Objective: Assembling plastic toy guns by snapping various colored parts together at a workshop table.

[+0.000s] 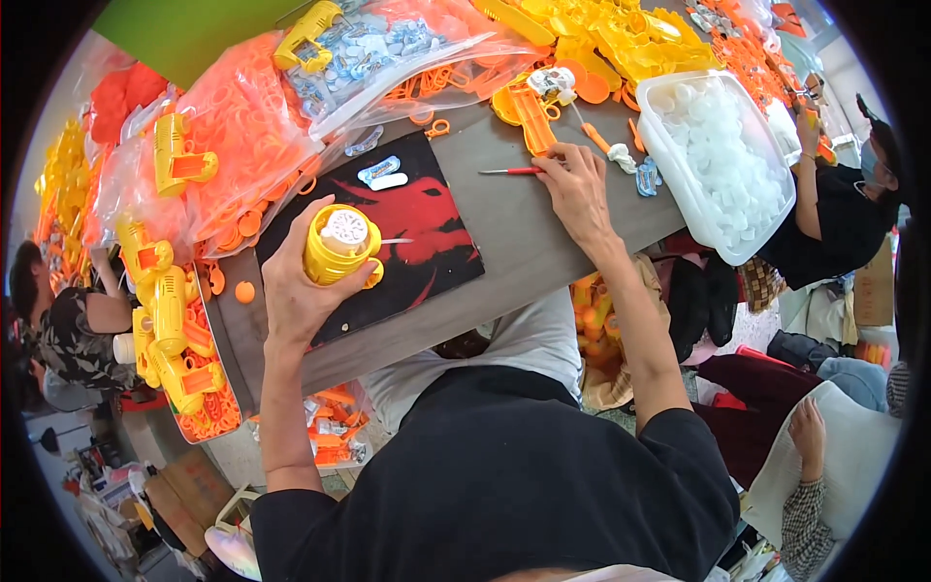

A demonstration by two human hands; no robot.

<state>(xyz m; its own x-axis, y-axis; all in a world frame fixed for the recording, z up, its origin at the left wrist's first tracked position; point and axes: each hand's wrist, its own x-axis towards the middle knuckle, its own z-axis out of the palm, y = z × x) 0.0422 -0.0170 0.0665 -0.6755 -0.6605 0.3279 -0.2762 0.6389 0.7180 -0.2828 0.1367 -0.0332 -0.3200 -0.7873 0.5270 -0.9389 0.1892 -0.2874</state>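
Observation:
My left hand (296, 291) is wrapped round a yellow toy hair dryer (330, 267), tilted so that its round end with a white perforated disc (347, 227) faces up. It is held over a black mat (441, 247) with a red pattern. My right hand (579, 194) is closed on a thin red-handled tool (519, 172) with a slim metal shaft, over the grey table right of the mat. Beyond those fingers lies an orange plastic part (531, 118). Small blue-and-white pieces (380, 173) lie on the mat's far part.
Assembled yellow toy hair dryers (170, 310) are heaped at the left edge. Bags of orange parts (242, 126) and blue-white pieces (364, 58) fill the far side, beside yellow shells (621, 39). A white tub (718, 165) of translucent pieces stands right. Other people sit at both sides.

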